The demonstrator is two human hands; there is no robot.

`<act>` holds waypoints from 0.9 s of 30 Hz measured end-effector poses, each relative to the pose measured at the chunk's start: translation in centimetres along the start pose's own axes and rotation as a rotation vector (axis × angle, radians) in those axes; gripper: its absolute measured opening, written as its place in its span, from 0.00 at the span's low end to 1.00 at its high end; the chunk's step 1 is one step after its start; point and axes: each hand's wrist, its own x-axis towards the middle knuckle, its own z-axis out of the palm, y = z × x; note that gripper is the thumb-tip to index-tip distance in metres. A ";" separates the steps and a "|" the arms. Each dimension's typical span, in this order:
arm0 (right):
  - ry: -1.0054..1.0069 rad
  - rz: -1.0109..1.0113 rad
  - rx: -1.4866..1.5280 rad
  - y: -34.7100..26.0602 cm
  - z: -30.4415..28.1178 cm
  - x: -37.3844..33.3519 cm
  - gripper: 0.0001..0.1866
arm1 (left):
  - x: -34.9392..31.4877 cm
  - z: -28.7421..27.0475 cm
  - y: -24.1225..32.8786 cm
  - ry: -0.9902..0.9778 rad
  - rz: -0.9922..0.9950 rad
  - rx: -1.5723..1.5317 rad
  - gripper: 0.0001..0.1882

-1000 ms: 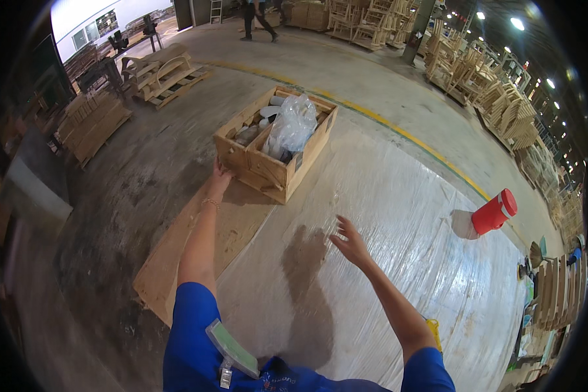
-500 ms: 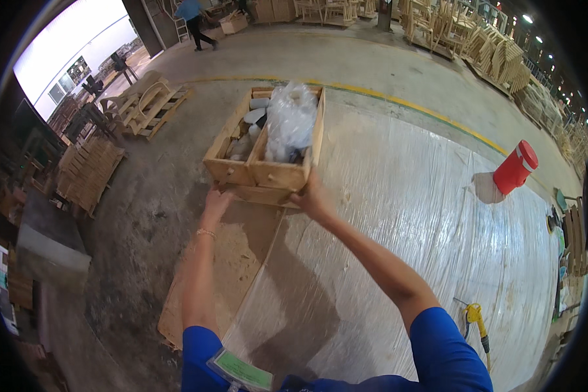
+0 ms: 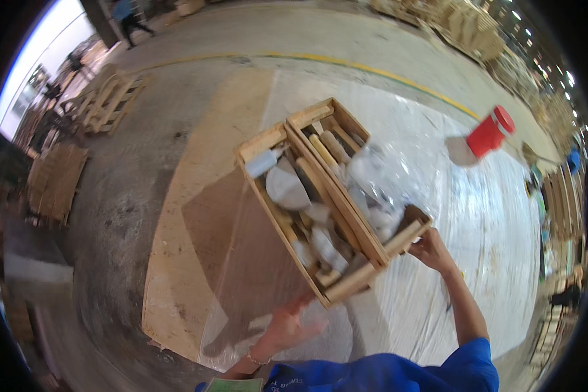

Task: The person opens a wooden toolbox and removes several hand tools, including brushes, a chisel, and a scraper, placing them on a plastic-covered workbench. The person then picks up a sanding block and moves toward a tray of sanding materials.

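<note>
A two-part wooden box [image 3: 356, 225] hangs at an angle in front of me, above the plastic-covered surface. My right hand [image 3: 431, 249] grips its near right corner. Just below the near left corner is my left hand [image 3: 287, 330], blurred, its fingers spread and holding nothing; whether a fingertip touches the box I cannot tell. In the left part lie a pale bottle [image 3: 262, 162], a white rounded piece [image 3: 287, 188] and several blurred items. The right part holds wooden-handled tools [image 3: 333, 147] and crumpled clear plastic [image 3: 385, 171] that bulges over the side.
A red jug [image 3: 490, 132] stands on the plastic sheeting [image 3: 496, 228] to the right. Bare board [image 3: 176, 261] shows along the left of the surface. Wooden pieces lie on a pallet [image 3: 114, 104] at far left. A person [image 3: 127, 19] is in the far left background.
The box has come nearer and to the right and has turned, showing more of its contents. My left hand has let go of its front edge; my right hand has kept its hold.
</note>
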 end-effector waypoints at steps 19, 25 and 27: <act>0.734 -0.405 -0.636 -0.9 -8.8 -3.4 0.33 | 6.3 17.6 4.1 -0.902 0.026 -0.178 0.37; 0.620 -0.337 0.630 -3.6 -11.4 -3.1 0.14 | 3.0 11.0 7.0 -0.686 -0.102 -0.378 0.27; 0.680 -0.362 0.902 -5.4 -13.6 -4.7 0.13 | 2.0 9.2 7.2 -0.545 -0.072 -0.453 0.25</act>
